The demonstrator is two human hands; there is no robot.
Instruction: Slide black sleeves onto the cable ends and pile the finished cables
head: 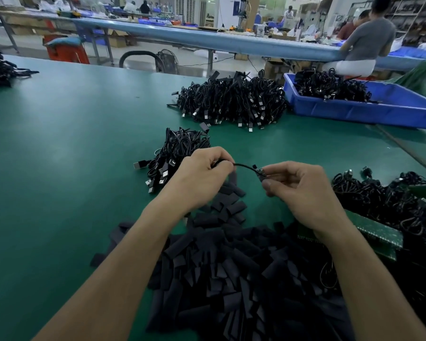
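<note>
Hands raised over sleeves (226, 271) | left (202, 175) pinches cable (244, 166) | right (303, 190) pinches its end

Both bare forearms reached forward, the left hand (202, 175) curled into a loose fist and the right hand (303, 190) pinching with thumb and fingertips, knuckles up.

Both forearms are bare from the lower edge of the view up to the wrists; no sleeve, cuff, watch or band shows on either. The left hand (202, 178) wears no glove and no ring on the fingers (220, 156) that show. The right hand (303, 190) is likewise ungloved, its fingers (284, 168) plain. The right thumbnail, below those fingers, is short and unpainted.
</note>
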